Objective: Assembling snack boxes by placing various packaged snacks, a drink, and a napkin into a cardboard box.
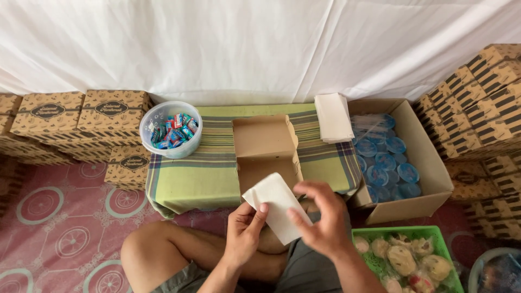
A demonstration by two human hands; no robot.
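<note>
Paper sheet [278, 206], white, gripped by both hands above lap, just in front of open cardboard box [266, 149]. Left hand [244, 230] pinches lower edge, thumb on top. Right hand [320, 217] grasps right side, fingers curled over sheet. Box sits empty on green striped cloth [209, 173]. Step judged: lining box with paper. Next move calls for lowering sheet flat into box cavity, corners aligned. Spare paper stack [334, 116] rests near carton of sealed cups [388, 160].
</note>
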